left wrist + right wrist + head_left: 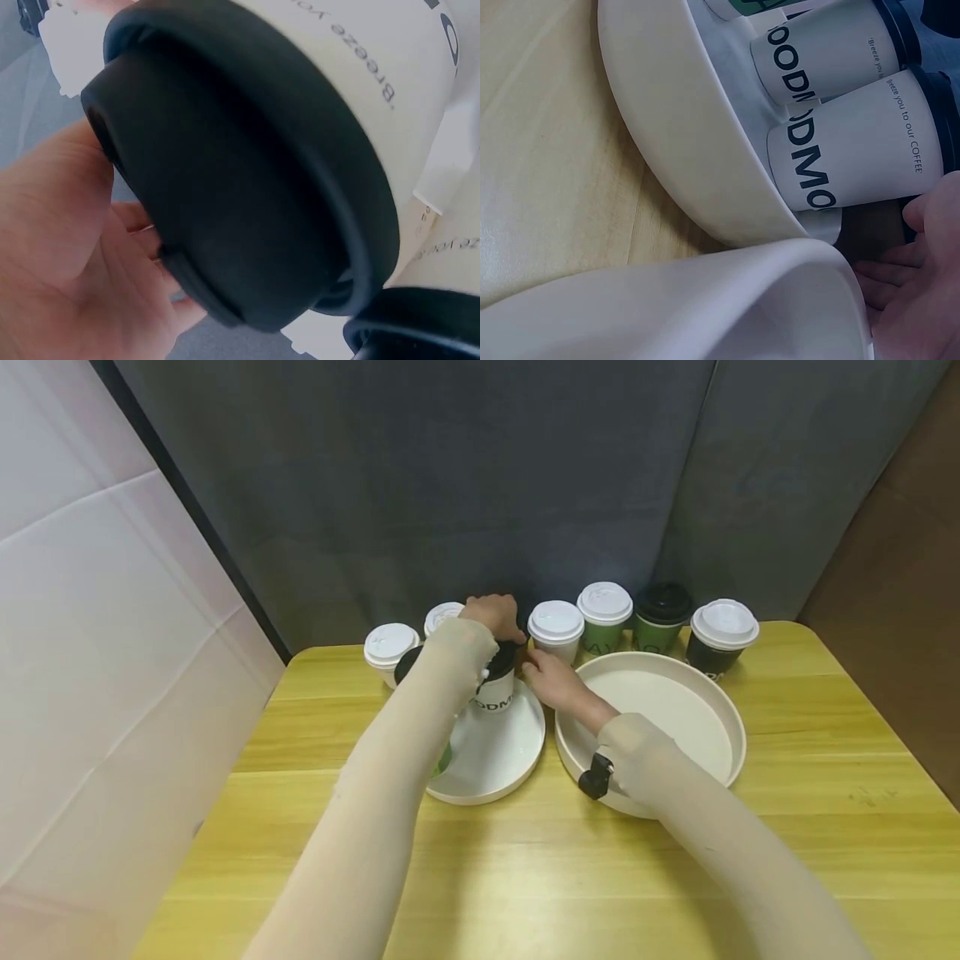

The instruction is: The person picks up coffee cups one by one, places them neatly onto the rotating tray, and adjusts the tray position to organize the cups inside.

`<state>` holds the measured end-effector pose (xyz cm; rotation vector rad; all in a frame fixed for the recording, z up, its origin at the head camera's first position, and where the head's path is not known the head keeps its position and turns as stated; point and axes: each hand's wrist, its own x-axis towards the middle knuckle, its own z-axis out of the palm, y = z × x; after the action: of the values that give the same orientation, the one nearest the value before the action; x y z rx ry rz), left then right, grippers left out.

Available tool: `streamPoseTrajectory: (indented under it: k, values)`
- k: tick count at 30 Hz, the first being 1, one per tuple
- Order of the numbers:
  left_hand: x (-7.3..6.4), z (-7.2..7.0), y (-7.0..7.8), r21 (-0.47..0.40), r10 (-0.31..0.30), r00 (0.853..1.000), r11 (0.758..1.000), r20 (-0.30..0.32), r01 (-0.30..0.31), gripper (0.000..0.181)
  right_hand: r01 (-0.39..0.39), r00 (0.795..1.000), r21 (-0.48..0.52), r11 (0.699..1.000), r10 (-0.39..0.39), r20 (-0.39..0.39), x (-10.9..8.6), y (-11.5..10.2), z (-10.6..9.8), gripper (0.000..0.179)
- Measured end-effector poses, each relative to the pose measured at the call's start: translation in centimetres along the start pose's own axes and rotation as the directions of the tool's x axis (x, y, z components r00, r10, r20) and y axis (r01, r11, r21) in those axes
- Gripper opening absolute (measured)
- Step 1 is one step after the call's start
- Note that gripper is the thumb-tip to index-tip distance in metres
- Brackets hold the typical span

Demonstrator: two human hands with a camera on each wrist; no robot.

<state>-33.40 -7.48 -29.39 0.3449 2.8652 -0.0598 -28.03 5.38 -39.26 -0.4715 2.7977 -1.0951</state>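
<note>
Pale sleeves (375, 793) reach forward. My left hand (491, 612) is by a black-lidded cup (494, 695) on the white plate (502, 756); I can't tell its grip. My right hand (553, 681), fingers loose, is nearby.

Pale glare marks the tabletop (517, 847) (soft shadows beside it); wrist views look dimmer.

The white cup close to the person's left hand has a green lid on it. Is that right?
Almost! The lid is black, not green; the left wrist view shows it. The rest is right: it sits on a white cup close to the person's left hand.
</note>
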Motion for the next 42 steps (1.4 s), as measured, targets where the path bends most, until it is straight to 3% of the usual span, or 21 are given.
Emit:
streamPoseTrajectory:
  k: [9, 24, 42]
  values:
    - [-0.3, 0.3, 0.4, 0.005, -0.035, 0.999, 0.999, -0.038, 0.035, 0.049, 0.005, 1.0, 0.004, 1.0, -0.005, -0.003, -0.2, -0.3, 0.2, 0.05]
    - [-0.8, 0.5, 1.4, -0.002, -0.086, 0.996, 0.996, -0.031, 0.086, 0.038, 0.025, 1.0, 0.01, 1.0, -0.025, -0.007, -0.3, -0.3, 0.4, 0.048]
    - [-0.7, 0.5, 1.6, 0.06, -0.061, 0.996, 0.996, -0.066, 0.065, 0.051, 0.018, 1.0, 0.018, 1.0, -0.018, 0.001, -0.6, -0.3, 0.3, 0.048]
